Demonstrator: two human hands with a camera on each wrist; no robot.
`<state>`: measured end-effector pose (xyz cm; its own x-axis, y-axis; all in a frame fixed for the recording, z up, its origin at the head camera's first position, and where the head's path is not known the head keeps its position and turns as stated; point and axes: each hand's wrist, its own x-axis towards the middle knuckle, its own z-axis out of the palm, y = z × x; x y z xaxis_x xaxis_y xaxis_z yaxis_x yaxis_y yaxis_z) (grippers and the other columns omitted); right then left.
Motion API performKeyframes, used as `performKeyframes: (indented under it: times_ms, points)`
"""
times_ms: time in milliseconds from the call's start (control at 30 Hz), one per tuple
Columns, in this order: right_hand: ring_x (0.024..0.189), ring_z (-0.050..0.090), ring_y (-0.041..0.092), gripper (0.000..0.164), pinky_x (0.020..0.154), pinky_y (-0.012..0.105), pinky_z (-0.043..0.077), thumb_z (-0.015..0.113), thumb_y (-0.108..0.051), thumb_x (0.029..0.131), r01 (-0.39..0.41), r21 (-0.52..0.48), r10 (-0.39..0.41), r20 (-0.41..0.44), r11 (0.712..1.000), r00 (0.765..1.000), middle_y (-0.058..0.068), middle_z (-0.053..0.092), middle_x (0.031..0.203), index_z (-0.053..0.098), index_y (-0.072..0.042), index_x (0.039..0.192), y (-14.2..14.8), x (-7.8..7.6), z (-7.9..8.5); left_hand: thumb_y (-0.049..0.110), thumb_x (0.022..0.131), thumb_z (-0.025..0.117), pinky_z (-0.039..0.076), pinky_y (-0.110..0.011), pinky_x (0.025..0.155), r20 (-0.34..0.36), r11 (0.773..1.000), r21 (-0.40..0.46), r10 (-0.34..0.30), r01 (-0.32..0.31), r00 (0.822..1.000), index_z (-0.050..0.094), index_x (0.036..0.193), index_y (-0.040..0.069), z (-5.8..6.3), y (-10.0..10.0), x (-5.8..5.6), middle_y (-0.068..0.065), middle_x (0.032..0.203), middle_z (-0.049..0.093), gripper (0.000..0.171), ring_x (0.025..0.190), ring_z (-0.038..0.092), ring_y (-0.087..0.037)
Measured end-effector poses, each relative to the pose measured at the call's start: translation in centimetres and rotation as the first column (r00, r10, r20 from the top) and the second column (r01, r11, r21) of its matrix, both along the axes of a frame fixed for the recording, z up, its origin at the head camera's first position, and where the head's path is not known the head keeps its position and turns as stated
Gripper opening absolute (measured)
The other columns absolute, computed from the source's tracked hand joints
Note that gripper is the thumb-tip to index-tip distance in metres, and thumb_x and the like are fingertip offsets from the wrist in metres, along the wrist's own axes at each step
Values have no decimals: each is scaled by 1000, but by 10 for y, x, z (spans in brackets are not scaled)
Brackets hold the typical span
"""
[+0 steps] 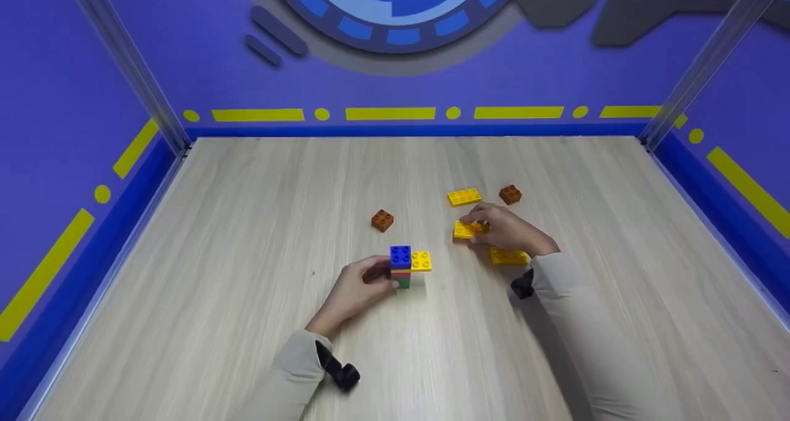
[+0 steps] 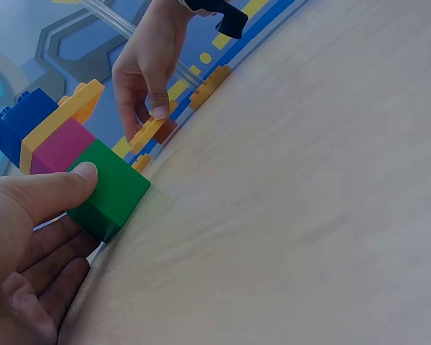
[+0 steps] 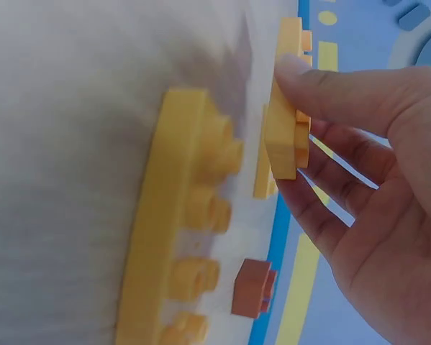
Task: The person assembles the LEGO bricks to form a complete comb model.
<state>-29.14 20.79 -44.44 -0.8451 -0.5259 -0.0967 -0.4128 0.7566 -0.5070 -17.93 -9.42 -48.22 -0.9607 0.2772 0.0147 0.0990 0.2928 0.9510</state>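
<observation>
My left hand (image 1: pixel 358 290) grips a small stack by its green brick (image 2: pixel 113 188), thumb in front and fingers behind. Above the green sits a pink brick (image 2: pixel 62 146), then a flat yellow brick (image 1: pixel 421 261) jutting out to the right, with a blue brick (image 1: pixel 400 257) on top. To the right, my right hand (image 1: pixel 507 228) pinches another flat yellow brick (image 3: pixel 283 115) between thumb and fingers. In the right wrist view this brick is held with its studs facing the palm.
Near the right wrist lies a yellow brick (image 1: pixel 509 257), and another yellow brick (image 1: pixel 464 197) lies beyond the right hand. One brown brick (image 1: pixel 382 220) is behind the stack; a second brown brick (image 1: pixel 510 194) sits at the back right. Purple walls (image 1: pixel 395 94) border the wooden table (image 1: pixel 259 223).
</observation>
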Motion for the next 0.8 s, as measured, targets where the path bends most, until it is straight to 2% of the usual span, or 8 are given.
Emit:
performKeyframes:
  times_ms: [100,200,300,500,667,733,800]
  points:
    - [115,54,28,39,100,44,49,68,-7,87,-38,12,38,-20,999,999,12,60,126,63,-7,126,-5,3,5,3,85,69,48,-41,101,-12,1000,7,-14,14,1000,60,125,0,12,0,6,-18,122,65,41,115,60,-30]
    - [119,53,30,39,100,45,49,68,-10,88,-57,26,57,-20,998,998,13,57,131,63,-9,127,-11,6,9,3,85,69,49,-40,101,-13,1000,7,-18,18,1000,60,125,0,16,-1,8,-17,122,65,41,115,61,-29]
    - [119,53,30,39,99,45,50,68,-13,89,-81,23,81,-25,996,996,13,57,133,63,-9,127,-16,7,14,4,85,69,48,-40,102,-10,1000,1,-13,13,1000,60,125,1,15,0,7,-17,122,65,41,115,61,-29]
    - [111,56,26,39,93,41,53,68,-15,89,-157,-25,155,-65,987,986,12,60,127,63,-8,127,-23,11,20,5,85,69,48,-40,102,0,1000,7,-6,6,1000,60,126,1,14,0,6,-18,123,64,42,116,60,-30]
    - [108,57,24,40,92,40,54,68,-14,89,-181,-44,178,-66,982,982,9,60,125,62,-9,128,-29,14,26,4,85,69,48,-41,102,-7,1000,9,-12,12,1000,60,126,1,16,0,8,-18,123,64,42,116,60,-30]
    - [109,57,23,40,93,40,54,68,-15,89,-177,-45,175,-54,983,983,8,60,125,62,-11,129,-31,16,28,3,85,69,48,-42,102,-14,1000,8,-13,13,1000,60,125,0,13,0,7,-19,122,64,41,116,60,-31]
    - [109,57,23,40,94,39,54,67,-16,90,-181,-44,179,-50,983,983,8,59,125,62,-11,129,-33,17,29,3,85,69,48,-41,102,-11,1000,4,-7,7,1000,60,125,1,5,0,3,-18,122,64,41,116,60,-30]
